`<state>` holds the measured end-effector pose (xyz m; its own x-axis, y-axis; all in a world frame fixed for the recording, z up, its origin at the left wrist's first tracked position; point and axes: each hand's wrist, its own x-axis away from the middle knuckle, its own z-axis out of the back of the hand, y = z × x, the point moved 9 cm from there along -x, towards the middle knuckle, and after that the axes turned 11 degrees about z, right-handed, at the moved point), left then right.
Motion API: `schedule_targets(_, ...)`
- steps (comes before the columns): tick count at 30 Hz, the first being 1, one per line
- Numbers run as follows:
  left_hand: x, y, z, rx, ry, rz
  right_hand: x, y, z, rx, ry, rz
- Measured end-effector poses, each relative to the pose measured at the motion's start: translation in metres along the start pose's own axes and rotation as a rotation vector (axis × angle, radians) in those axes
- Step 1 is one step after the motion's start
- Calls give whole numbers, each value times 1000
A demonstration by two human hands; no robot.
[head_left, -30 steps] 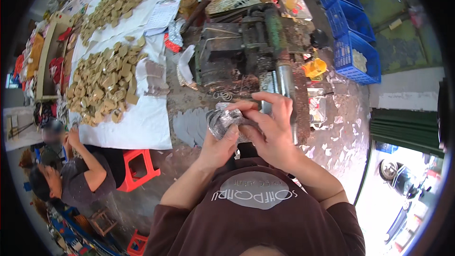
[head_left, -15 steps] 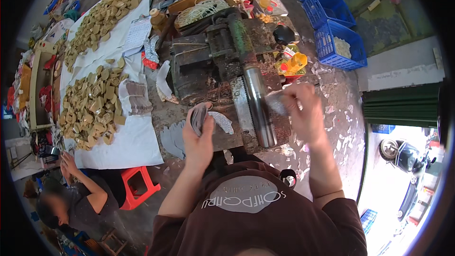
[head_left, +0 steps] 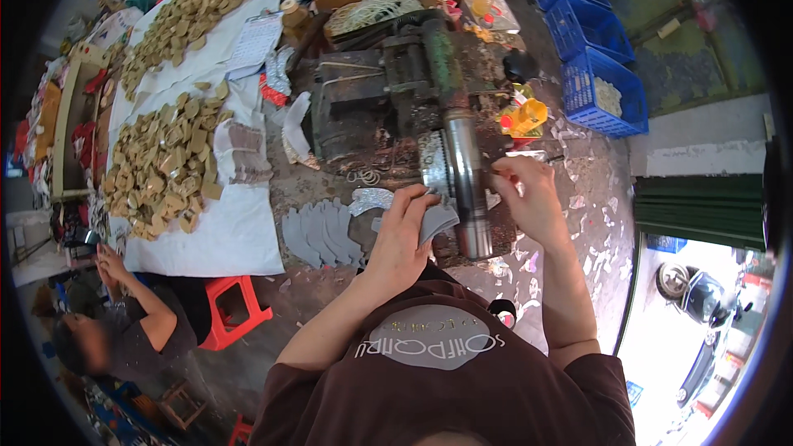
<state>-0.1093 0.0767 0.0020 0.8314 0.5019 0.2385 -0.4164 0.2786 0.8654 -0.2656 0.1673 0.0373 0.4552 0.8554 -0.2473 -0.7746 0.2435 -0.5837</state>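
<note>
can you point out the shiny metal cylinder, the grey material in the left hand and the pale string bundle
Shiny metal cylinder [head_left: 468, 186]: head view, middle of its length
Grey material [head_left: 439, 220]: head view, its exposed face
Pale string bundle [head_left: 376, 14]: head view, middle of its coils

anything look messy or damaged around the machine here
Yes: the floor right of the machine is littered with pale scraps, scattered loose rather than gathered in a container. The machine's green-painted cylinder also looks worn, its paint patchy, though that may just be age.
</note>
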Motion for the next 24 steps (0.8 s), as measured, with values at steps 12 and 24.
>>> schedule_targets(12,79,-166,126,-593,427,142,18,34,2,-279,109,-184)
schedule_targets(24,71,-170,100,-301,51,307,16,3,6,-397,127,-158)
